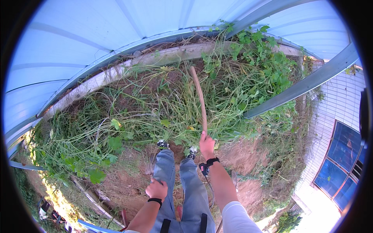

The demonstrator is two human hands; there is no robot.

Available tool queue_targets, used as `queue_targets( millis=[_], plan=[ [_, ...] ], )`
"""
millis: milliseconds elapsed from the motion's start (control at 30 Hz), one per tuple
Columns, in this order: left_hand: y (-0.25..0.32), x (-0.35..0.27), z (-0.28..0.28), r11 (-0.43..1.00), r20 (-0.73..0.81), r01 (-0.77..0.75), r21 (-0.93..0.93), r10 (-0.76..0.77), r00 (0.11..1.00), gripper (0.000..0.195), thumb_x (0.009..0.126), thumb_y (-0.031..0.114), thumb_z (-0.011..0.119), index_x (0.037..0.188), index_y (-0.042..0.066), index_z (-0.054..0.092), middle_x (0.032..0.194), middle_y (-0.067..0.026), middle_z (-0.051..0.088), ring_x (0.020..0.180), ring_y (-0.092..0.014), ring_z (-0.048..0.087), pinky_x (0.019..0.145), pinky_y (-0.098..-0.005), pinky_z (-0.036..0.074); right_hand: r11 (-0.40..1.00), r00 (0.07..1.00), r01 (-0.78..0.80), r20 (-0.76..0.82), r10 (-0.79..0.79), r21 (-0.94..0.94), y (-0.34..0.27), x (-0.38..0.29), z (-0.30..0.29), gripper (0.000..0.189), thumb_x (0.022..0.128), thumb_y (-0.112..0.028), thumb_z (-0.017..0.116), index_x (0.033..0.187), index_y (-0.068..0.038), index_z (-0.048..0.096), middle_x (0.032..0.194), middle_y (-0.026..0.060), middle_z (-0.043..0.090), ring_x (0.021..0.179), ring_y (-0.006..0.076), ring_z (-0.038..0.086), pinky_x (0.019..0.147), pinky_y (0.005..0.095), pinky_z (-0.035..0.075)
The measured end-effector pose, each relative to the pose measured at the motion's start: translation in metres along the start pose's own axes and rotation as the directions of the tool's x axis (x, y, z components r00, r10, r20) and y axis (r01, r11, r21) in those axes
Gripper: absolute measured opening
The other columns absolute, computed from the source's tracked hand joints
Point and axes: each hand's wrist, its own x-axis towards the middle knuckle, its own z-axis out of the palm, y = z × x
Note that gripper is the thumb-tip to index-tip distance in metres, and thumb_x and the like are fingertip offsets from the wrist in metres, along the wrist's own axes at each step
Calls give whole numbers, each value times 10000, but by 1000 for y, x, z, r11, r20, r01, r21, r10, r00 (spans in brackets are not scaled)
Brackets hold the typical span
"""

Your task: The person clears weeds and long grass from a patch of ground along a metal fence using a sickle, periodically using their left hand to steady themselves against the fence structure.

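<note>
My right hand grips the near end of a long, slightly bent wooden handle. The handle runs away from me over the grass, and its far end lies near a concrete curb. Whether a tool head sits at that end cannot be made out among the weeds. My left hand is curled in front of my left leg. A small dark thing shows by its thumb, but I cannot tell whether the hand holds it. Tangled grass and weeds spread in front of my shoes.
A metal beam slants down into the weeds on the right. Behind the concrete curb rises sheet-metal wall. Leafy vines grow at the far right. A white tiled wall with a blue window stands to the right. Bare soil surrounds my feet.
</note>
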Motion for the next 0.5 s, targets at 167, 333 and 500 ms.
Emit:
queue_targets(
  millis=[167, 333, 500],
  plan=[
    [11, -7, 4, 1000, -51, 23, 6, -23, 998, 483, 851, 375, 511, 1057, -61, 539, 775, -198, 699, 730, -380, 703, 665, -489, 556, 981, 985, 169, -43, -166, 93, -8, 28, -44, 529, 1000, -407, 474, 757, 50, 586, 622, 277, 598, 593, 463, 616, 559, 514, 498],
    [21, -24, 18, 1000, -99, 8, 24, -5, 995, 446, 843, 381, 519, 996, -38, 535, 753, -205, 692, 699, -383, 700, 644, -491, 552, 926, 930, 367, -45, -364, 88, -29, 85, -83, 489, 1000, -397, 482, 797, 36, 581, 621, 271, 600, 579, 456, 615, 548, 523, 499],
    [33, -30, 31, 999, -121, 52, 7, -51, 991, 453, 850, 381, 517, 1024, -34, 565, 790, -224, 688, 738, -402, 689, 689, -514, 541, 969, 980, 200, 35, -197, -143, 59, 95, -78, 559, 964, -478, 517, 788, 44, 611, 670, 277, 625, 660, 475, 633, 613, 527, 526]
  ],
)
